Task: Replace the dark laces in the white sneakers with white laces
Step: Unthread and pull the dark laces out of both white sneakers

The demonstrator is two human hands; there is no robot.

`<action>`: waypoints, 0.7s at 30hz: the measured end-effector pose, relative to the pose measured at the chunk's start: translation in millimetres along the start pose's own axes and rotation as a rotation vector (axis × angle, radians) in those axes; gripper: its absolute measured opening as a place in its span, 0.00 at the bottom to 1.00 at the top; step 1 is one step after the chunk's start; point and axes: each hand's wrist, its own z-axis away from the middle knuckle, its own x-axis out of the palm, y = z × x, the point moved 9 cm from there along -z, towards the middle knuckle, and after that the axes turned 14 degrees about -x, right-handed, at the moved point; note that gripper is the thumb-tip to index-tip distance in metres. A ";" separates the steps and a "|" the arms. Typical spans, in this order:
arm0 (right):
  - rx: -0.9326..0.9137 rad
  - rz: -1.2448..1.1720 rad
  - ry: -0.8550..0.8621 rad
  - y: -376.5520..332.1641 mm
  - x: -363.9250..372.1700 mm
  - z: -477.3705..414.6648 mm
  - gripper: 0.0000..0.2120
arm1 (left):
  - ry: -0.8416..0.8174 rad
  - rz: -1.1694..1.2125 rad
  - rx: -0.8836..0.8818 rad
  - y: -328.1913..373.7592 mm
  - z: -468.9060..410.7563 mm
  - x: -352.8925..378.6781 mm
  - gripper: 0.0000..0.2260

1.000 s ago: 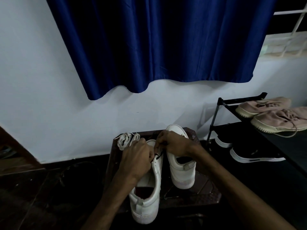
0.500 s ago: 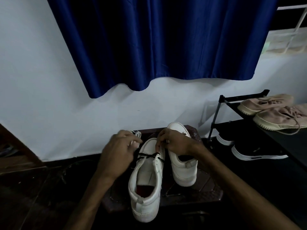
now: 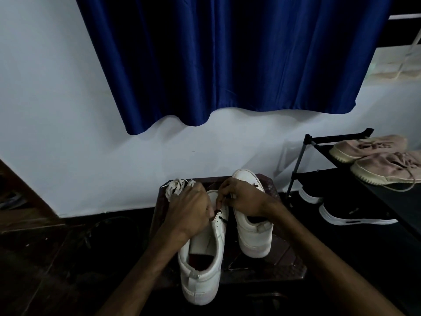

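Two white sneakers stand on a small dark stool [image 3: 284, 265]. The left sneaker [image 3: 202, 270] points away from me and has a dark lace [image 3: 220, 215] across its eyelets. My left hand [image 3: 189, 210] covers its front and pinches the lace end at the left eyelet row. My right hand [image 3: 245, 198] pinches the dark lace from the other side, resting over the right sneaker [image 3: 252, 233]. A bundle of white laces [image 3: 176, 187] lies on the stool's far left corner, just behind my left hand.
A black shoe rack [image 3: 319, 142] stands at the right with beige shoes [image 3: 382, 165] on top and black sneakers [image 3: 348, 213] below. A blue curtain [image 3: 227, 60] hangs on the white wall behind. Dark floor surrounds the stool.
My left hand had moved out left toward the white laces half a second ago; it is now back on the left sneaker's lacing. The right hand stayed at the lace.
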 end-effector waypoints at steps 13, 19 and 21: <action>0.018 0.020 -0.001 4.5 2.3 -0.6 0.17 | 0.412 0.527 -0.431 -147.7 4.3 -54.2 0.04; -0.001 0.042 -0.018 -3.9 -0.2 1.3 0.14 | 0.009 0.532 -0.294 -104.9 20.2 22.3 0.08; 0.018 0.035 0.003 -1.5 -0.9 1.7 0.12 | 0.005 0.614 -0.263 -93.0 28.4 26.4 0.04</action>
